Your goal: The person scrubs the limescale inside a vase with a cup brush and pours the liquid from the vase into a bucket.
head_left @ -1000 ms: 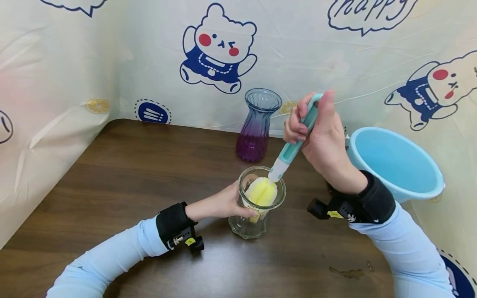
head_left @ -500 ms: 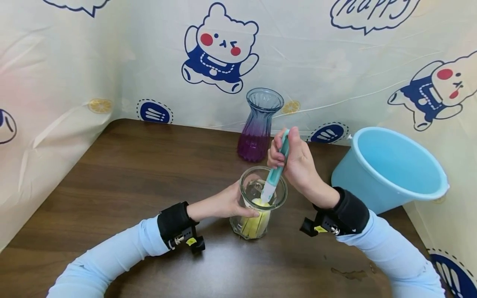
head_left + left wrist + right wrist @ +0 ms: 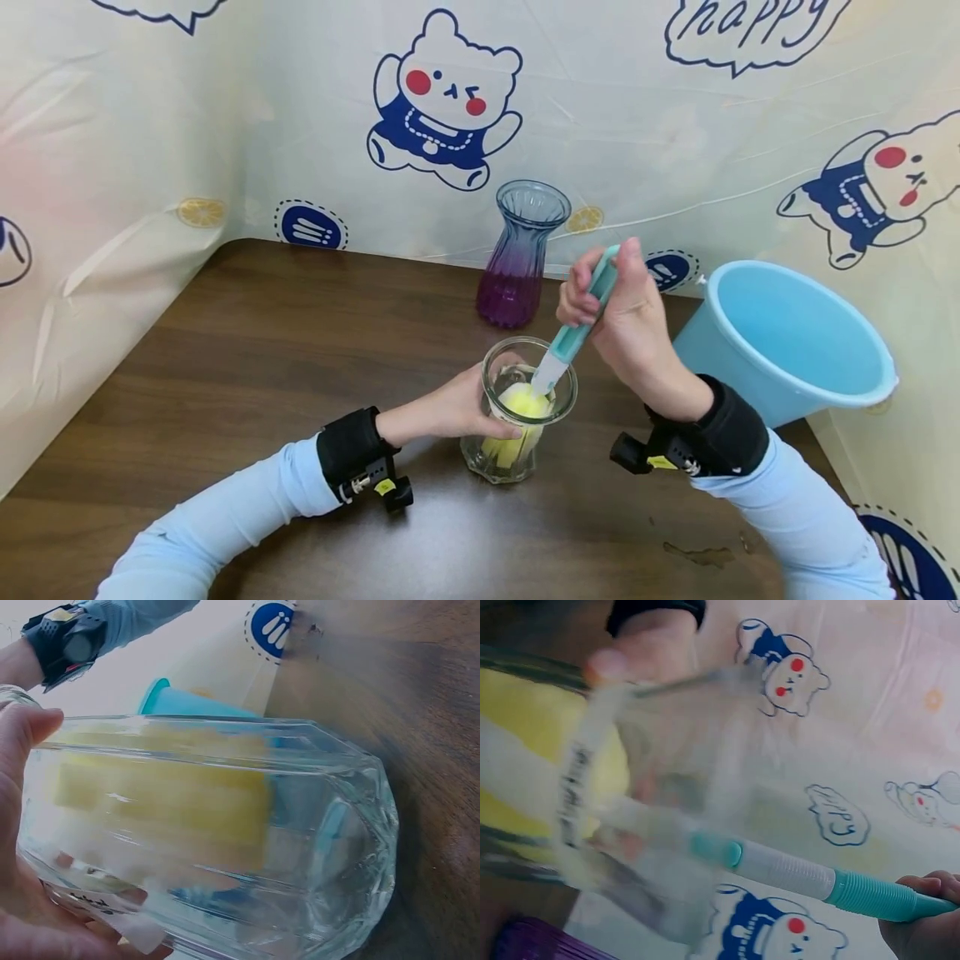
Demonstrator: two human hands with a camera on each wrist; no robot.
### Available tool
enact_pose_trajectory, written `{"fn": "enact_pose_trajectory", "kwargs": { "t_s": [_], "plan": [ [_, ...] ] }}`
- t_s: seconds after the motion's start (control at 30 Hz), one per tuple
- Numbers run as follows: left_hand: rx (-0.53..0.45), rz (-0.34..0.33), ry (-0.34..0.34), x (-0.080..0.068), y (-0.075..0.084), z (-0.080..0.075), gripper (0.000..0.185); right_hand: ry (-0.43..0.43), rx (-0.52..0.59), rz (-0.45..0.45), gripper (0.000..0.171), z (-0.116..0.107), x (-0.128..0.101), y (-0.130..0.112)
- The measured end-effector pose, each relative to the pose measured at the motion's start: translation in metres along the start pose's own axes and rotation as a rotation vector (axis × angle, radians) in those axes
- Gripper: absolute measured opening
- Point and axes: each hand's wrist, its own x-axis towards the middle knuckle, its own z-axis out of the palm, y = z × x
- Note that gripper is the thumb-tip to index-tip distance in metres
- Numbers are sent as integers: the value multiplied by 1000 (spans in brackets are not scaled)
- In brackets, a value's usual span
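My left hand (image 3: 457, 407) grips a clear glass vase (image 3: 501, 467) round its upper side and keeps it upright on the table. Inside the glass sits the yellow and white sponge head (image 3: 517, 417) of a bottle brush. The fingers of my right hand (image 3: 626, 321) are curled round the brush's teal handle (image 3: 585, 321), which slants up to the right out of the mouth. Seen from the left wrist, the yellow sponge (image 3: 172, 802) stops short of the vase's thick base. A printed label band (image 3: 577, 787) circles the glass in the right wrist view.
Behind the clear vase stands a blue-to-purple glass vase (image 3: 517, 258). A light blue bucket (image 3: 750, 367) is at the right, by the printed backdrop (image 3: 637, 125). Near the front right, a small wet patch (image 3: 701, 554) marks the brown wooden table (image 3: 300, 350).
The right hand pushed the brush down and left, deep into the vase, then drew it partway back up and right. The left hand and the vase stayed in place.
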Motion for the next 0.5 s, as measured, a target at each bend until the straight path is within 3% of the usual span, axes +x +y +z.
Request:
{"fn": "enact_pose_trajectory", "kwargs": {
  "t_s": [0.27,0.5],
  "plan": [
    [46,-106,6,0,5,0,77,84,22,-86,49,-1,8,-38],
    [45,-155,-15,-1,7,-3,89,138,133,-135,51,-1,8,-57]
  ]
}}
